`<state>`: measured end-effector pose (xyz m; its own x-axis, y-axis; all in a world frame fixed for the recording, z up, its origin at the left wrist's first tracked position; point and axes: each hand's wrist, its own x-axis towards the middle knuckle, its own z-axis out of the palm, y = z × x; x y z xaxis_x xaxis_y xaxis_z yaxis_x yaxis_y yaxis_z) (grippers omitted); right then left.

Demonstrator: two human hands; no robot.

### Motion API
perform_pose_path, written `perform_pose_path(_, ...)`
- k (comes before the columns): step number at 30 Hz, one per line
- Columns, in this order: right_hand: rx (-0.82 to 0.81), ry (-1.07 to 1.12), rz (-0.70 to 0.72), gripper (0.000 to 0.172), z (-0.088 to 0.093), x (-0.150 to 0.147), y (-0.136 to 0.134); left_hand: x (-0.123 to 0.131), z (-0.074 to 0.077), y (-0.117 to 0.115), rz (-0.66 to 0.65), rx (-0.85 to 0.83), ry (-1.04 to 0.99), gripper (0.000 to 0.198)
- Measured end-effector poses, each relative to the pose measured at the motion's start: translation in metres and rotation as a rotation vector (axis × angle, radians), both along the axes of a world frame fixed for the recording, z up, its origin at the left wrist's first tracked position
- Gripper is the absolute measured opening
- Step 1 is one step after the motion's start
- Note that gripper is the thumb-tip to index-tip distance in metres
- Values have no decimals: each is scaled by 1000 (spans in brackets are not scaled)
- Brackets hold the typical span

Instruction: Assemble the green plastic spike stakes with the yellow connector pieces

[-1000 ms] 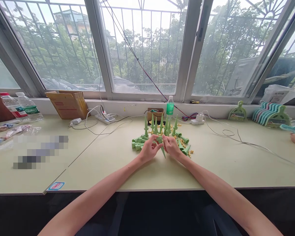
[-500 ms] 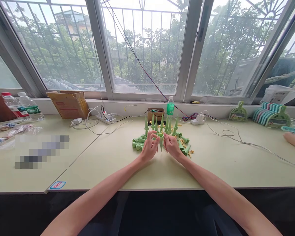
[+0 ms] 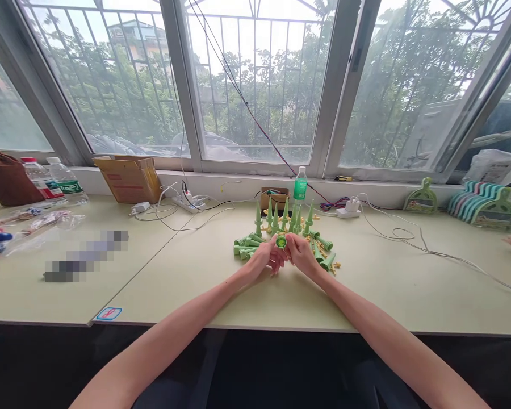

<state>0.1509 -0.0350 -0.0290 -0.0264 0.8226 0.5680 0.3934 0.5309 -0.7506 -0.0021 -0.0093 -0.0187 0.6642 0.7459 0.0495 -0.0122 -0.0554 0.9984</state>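
Note:
A hollow green plastic cone [image 3: 281,242] is between my two hands, its round open end tipped toward me. My right hand [image 3: 300,253] grips it near the rim with closed fingers. From the other side, my left hand [image 3: 266,257] is closed about it, its fingers bent beneath; the cone's pointed end is hidden. Just beyond stand several upright green cones [image 3: 285,216]. More green cones [image 3: 246,245] lie by my left hand, and loose green cones [image 3: 327,261] with small yellow pieces [image 3: 337,265] lie by my right.
At the back are a small cardboard box [image 3: 272,199], a green-labelled bottle [image 3: 300,184] and a power strip [image 3: 189,203]. White cables [image 3: 426,247] cross the table at right. Green dustpan-like items [image 3: 421,199] stand far right. Parts of other people's hands show at both edges.
The cone has turned from point down to having its open end face me. My left fingers have moved from its rim to beneath it. The view has shifted slightly left.

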Motion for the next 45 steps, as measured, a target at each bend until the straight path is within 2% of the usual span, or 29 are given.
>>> perform_pose_path(10,-54,48,119,47,0,3,-2,-2,1,-1,-51,-43,-62,63)
perform_pose_path(17,-93,51,147,49,4,5,-3,-3,0,-2,-75,8,-80,53)
perform_pose_path(22,-109,62,119,50,3,6,-2,-4,-2,-1,-74,108,-51,45)
perform_pose_path(28,-180,95,79,52,1,6,0,-6,-4,-1,-14,280,19,39)
perform_pose_path(35,-184,43,44,56,1,6,-1,-7,-5,0,48,443,53,29)
perform_pose_path(41,-127,-47,-7,58,-3,9,3,-3,-11,2,149,684,87,24)
perform_pose_path(45,-104,-44,-39,58,-4,8,5,-2,-11,2,131,687,87,25)
